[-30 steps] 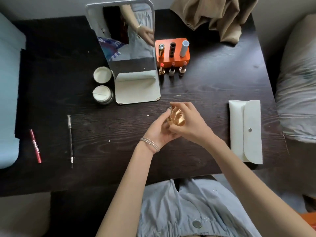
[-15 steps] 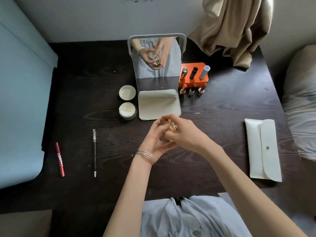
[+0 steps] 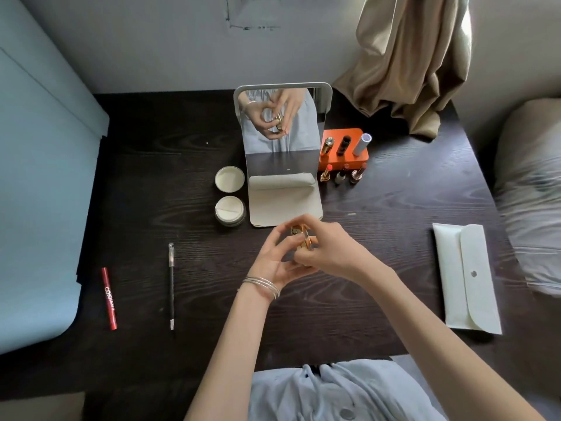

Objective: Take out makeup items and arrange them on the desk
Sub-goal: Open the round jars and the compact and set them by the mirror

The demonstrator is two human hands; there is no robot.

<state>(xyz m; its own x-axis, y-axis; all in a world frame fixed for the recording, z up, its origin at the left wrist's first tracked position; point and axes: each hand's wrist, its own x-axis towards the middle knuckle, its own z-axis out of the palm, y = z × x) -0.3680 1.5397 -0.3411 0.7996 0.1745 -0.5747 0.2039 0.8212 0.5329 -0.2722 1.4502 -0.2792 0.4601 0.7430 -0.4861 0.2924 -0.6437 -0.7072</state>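
Observation:
Both my hands hold a small gold compact (image 3: 301, 238) above the middle of the dark wooden desk (image 3: 379, 208). My left hand (image 3: 274, 262), with silver bangles on the wrist, cups it from below. My right hand (image 3: 329, 250) grips it from the top and right. The compact is mostly hidden by my fingers. A white pouch (image 3: 467, 278) lies shut at the right. A standing mirror (image 3: 280, 138) behind my hands reflects them.
Two round white jar parts (image 3: 229, 192) sit left of the mirror. An orange holder (image 3: 344, 147) with tubes and three lipsticks (image 3: 340, 174) stands to its right. A black pencil (image 3: 171, 284) and a red pencil (image 3: 108, 297) lie at the left. A beige curtain (image 3: 406, 56) hangs behind.
The camera has tilted up, so the desk appears lower and more wall shows. My hands keep hold of the gold compact and have turned it between the fingers.

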